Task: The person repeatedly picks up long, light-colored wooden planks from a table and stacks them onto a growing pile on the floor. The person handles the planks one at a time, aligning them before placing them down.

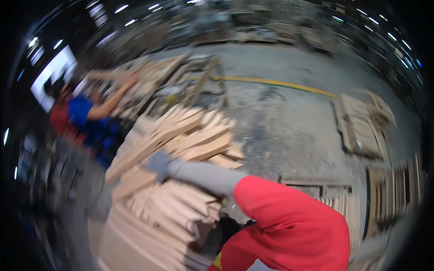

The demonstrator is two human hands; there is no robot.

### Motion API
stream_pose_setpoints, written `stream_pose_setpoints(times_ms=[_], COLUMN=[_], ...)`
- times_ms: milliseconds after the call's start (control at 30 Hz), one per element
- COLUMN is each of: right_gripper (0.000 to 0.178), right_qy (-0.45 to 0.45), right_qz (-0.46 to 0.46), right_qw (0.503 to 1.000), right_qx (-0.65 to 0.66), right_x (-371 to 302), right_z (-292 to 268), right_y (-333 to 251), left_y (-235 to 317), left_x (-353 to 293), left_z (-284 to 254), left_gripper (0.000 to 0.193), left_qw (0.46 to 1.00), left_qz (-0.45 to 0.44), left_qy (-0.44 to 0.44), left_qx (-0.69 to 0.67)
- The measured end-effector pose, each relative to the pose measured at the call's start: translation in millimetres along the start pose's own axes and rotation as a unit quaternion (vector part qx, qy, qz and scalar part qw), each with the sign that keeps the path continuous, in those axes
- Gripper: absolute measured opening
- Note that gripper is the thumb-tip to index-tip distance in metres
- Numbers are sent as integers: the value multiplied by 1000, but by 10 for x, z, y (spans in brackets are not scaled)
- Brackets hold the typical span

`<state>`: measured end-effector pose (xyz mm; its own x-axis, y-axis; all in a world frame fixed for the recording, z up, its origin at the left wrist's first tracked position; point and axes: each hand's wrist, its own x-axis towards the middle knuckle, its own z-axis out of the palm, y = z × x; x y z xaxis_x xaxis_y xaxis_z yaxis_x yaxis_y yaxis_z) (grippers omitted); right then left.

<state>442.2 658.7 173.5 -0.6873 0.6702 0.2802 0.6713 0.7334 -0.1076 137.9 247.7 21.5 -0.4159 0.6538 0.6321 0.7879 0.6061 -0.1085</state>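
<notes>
In the head view, the grey floor [289, 126] takes up the most room, spreading from the middle of the frame toward the upper right. Next in size is the pile of pale wooden pieces [167, 203] in front of you, running from the centre down to the lower left; its pieces are shaped and curved, laid side by side in layers, with the upper ones lying askew. Your red sleeve [294, 217] fills the lower right of centre, and a grey sleeve [203, 174] extends from it toward the pile. At the left, a co-worker [86, 117] in blue and red stretches an arm toward more boards [156, 74] at the upper left. A low stack of wood [361, 126] sits on the floor at the right, with upright slats [402, 189] below it near the rim. A yellow line [280, 82] crosses the floor in the upper middle. Your right hand [158, 166], covered in grey, is on the pile left of centre, just beside a long wooden piece [156, 143]; blur hides its fingers, so you cannot tell how far open it is or whether it grips anything. Your left hand is out of view.
</notes>
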Motion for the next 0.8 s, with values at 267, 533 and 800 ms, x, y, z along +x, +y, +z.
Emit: stream_pose_setpoints(times_ms=[267,533,800], right_gripper=[87,85,81], right_qy=[-96,-53,-94], right_qz=[19,-11,4], right_qw=[995,998,995], right_qx=[12,36,-17], right_x=[-93,11,-30], right_z=[-237,-27,-244], right_y=[-32,124,-32], left_y=[10,-67,2], left_x=[-239,-178,-109], left_z=[87,251,85], left_gripper=[38,40,54], left_qw=[995,996,943], left_qz=[-18,-25,-216], left_qy=[-35,-50,-253], left_qx=[92,75,-7])
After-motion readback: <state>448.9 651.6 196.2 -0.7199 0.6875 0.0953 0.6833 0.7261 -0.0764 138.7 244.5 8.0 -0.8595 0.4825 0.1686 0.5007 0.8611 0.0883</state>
